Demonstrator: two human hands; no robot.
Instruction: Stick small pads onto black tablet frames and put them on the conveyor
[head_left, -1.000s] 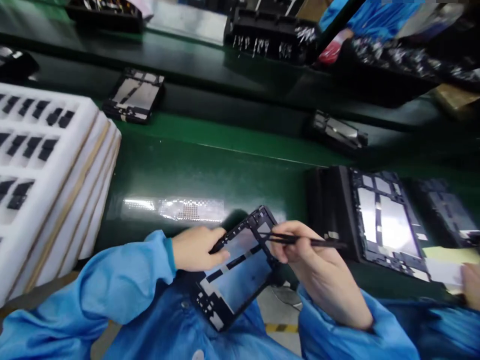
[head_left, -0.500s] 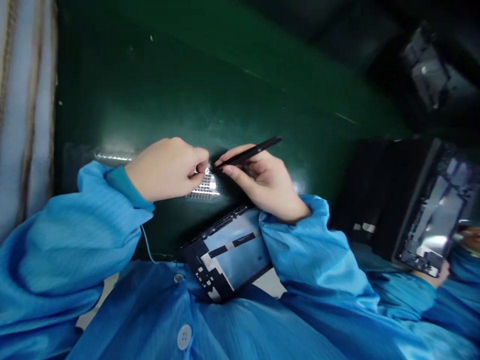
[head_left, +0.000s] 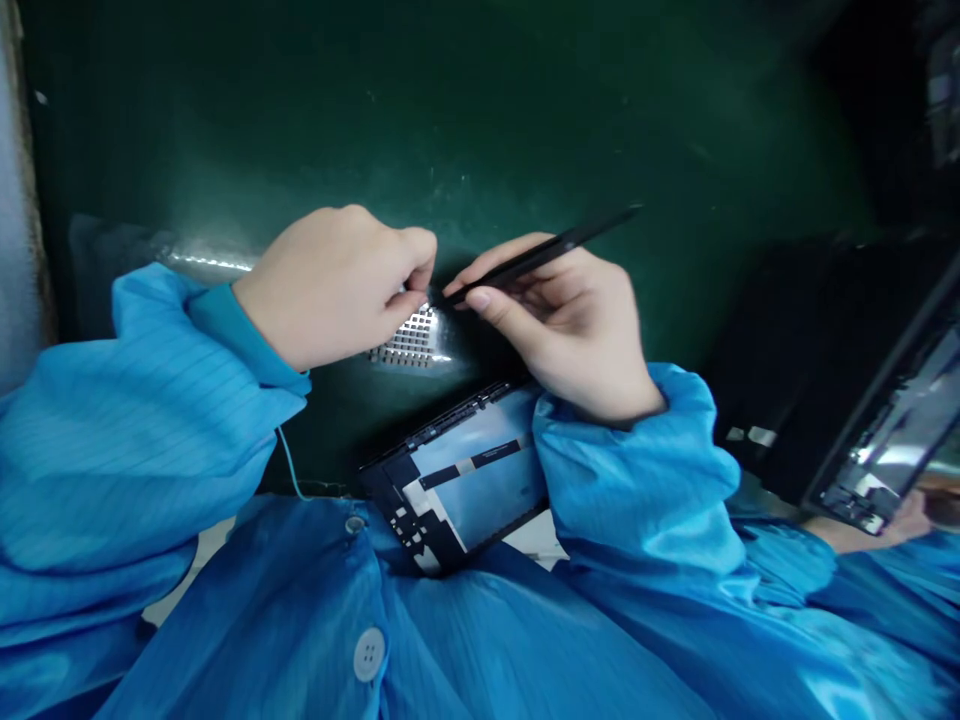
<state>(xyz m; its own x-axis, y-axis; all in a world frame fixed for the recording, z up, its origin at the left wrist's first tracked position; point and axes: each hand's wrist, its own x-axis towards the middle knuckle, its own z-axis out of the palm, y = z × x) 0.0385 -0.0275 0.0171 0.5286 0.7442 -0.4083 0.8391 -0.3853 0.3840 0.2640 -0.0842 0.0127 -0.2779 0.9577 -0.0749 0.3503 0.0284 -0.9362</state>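
Head view: tweezers are held in the right grip, tips beside the left grip. Sheet of small pieces lies under left fingertips; pinch there can't be told. Sheet best kept flat; tablet, bodyward of both grips, best left unbumped.

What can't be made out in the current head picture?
Head view:
Left hand: most fingers hidden by its back.
Black tool: tip too small to tell whether it grips anything.
Framed panel: one end hidden by the right sleeve.
Panel at far right: cut off by the edge.
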